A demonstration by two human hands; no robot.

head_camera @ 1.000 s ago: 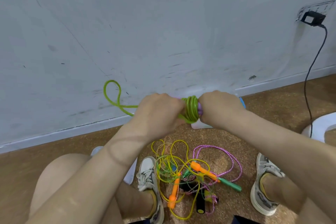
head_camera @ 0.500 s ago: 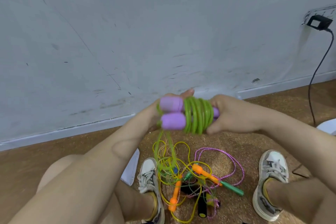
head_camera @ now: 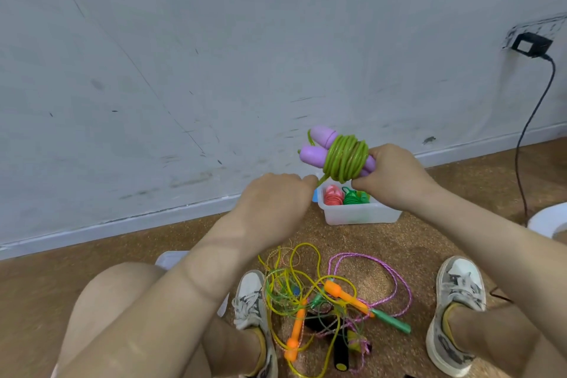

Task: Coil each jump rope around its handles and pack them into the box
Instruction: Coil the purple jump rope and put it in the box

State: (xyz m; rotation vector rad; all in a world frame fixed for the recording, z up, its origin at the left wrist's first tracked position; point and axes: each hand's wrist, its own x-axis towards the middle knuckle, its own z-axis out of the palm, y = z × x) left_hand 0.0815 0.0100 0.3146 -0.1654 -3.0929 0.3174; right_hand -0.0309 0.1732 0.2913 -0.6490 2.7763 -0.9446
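Green cord wound tight around two purple handles (head_camera: 319, 146), gripped at one end by right hand (head_camera: 394, 176) above box (head_camera: 359, 213), ready for packing. Left hand (head_camera: 276, 196) curled shut, seemingly pinching loose cord end (head_camera: 320, 180) to prevent unwinding. More ropes (head_camera: 322, 294) tangled on floor.

The coiled jump rope (head_camera: 346, 159) is lime green around two lilac handles (head_camera: 313, 154), above a translucent white box (head_camera: 359, 213) holding one red coil (head_camera: 333, 196) and one dark green coil (head_camera: 352, 196). Near the box, on the speckled tan cork floor (head_camera: 76, 258), tangle yellow (head_camera: 302, 255) and pink-and-white braided (head_camera: 395, 273) ropes, orange handles (head_camera: 296, 330), an orange-and-green handle (head_camera: 365, 305) and a black handle with a yellow end (head_camera: 341, 353). The sneakers (head_camera: 457, 288) are white with grey patches; the wall (head_camera: 245, 40) is scuffed pale grey.
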